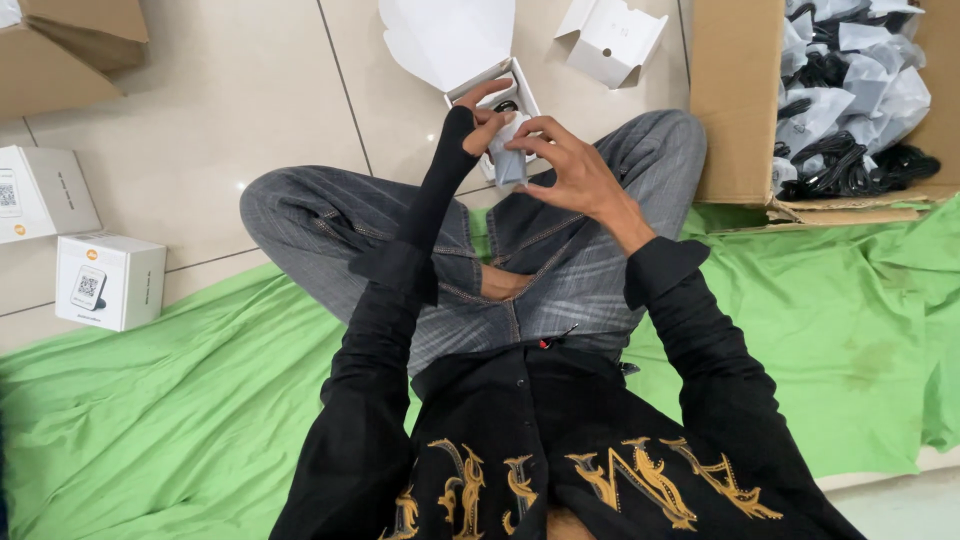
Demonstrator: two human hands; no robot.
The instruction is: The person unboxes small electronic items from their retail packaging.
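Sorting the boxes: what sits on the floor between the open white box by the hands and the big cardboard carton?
A small empty white box, flaps open, in the head view.

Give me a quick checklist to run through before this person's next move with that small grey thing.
1. Both hands on the grey item: ok; left hand and right hand pinch it.
2. Open white box within reach: ok, just beyond the hands.
3. Box free to take it: cannot tell, inside mostly hidden.
4. Carton of bagged cables nearby: ok.
5. Item's orientation: cannot tell.

Two white cartons (110,280) at left, open white boxes (610,38) ahead, brown carton (735,100) at right.
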